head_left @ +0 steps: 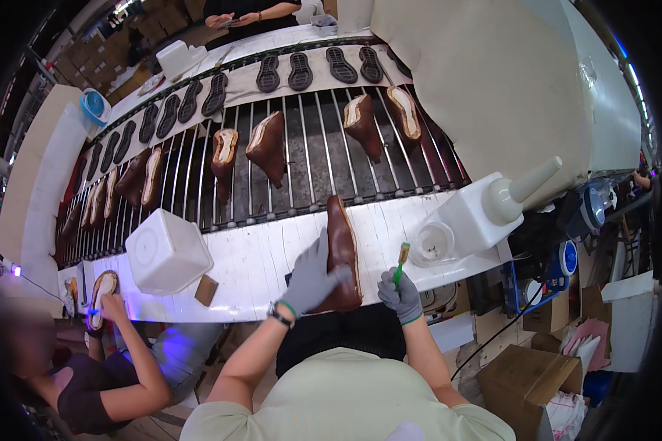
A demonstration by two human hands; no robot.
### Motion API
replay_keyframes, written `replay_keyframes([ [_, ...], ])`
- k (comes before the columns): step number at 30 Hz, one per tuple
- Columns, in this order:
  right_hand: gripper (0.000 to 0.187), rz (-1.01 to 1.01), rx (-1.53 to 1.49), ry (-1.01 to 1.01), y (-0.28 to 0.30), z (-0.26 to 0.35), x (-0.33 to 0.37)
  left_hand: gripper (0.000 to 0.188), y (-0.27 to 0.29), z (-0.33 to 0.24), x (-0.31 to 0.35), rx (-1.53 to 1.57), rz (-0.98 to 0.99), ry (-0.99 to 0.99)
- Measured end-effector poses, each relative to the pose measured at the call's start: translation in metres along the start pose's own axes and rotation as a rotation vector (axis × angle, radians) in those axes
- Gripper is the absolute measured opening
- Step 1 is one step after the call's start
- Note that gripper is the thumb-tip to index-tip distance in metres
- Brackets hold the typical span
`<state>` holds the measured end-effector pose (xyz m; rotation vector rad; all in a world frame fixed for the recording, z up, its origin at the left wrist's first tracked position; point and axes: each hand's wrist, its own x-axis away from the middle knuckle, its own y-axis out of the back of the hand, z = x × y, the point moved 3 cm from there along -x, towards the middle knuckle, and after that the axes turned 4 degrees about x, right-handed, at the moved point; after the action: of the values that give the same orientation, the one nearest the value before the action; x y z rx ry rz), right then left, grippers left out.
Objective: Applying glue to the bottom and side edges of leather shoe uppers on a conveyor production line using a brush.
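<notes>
My left hand [309,278], in a grey glove, grips a brown leather boot [343,246]. Its thumb lies across the leather while the other fingers stretch along the boot's left side. The boot rests on its side at the front edge of the white table [272,257], its far end pointing away from me and a pale edge along its right. To the right of it, my right hand [401,295], gloved as well, is closed round a small green-handled brush [402,266]. The brush stands upright, bristle end up, apart from the boot.
A white square container [168,251] and a small brown block [206,289] stand left. A white bottle [474,213] and a round cup [432,242] are right. Beyond is a roller conveyor [309,147] with several boots and black soles [300,71]. Co-workers handle things at left and far side.
</notes>
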<state>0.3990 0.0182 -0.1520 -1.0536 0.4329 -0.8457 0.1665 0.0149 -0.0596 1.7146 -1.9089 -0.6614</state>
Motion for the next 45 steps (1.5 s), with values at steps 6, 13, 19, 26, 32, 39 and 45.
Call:
replay_keyframes([
  [6, 0.031, 0.132, 0.095, 0.024, -0.008, 0.004, -0.003, 0.121, 0.002, -0.031, 0.038, -0.566, 0.132, 0.007],
  [13, 0.033, 0.120, 0.085, -0.026, -0.010, 0.004, -0.002, 0.121, 0.019, -0.021, 0.028, -0.240, 0.102, 0.005],
  [19, 0.027, 0.157, 0.052, -0.004, -0.007, 0.005, -0.003, 0.074, 0.045, 0.026, -0.029, 1.582, 0.117, 0.364],
  [26, 0.026, 0.093, 0.031, -0.029, 0.001, 0.005, 0.002, 0.072, 0.052, 0.065, -0.213, 0.836, -0.427, -0.156],
  [32, 0.026, -0.036, 0.357, -0.170, -0.028, 0.012, -0.014, 0.096, 0.013, 0.152, -0.207, 0.179, -0.478, 0.379],
  [39, 0.022, -0.404, 1.177, 0.326, -0.101, 0.133, -0.151, 0.080, -0.006, 0.074, -0.089, -0.085, -0.465, -0.003],
  [45, 0.053, -1.013, 1.930, 0.332, -0.012, 0.253, -0.272, 0.066, -0.019, 0.035, -0.039, -0.416, -0.275, -0.175],
])
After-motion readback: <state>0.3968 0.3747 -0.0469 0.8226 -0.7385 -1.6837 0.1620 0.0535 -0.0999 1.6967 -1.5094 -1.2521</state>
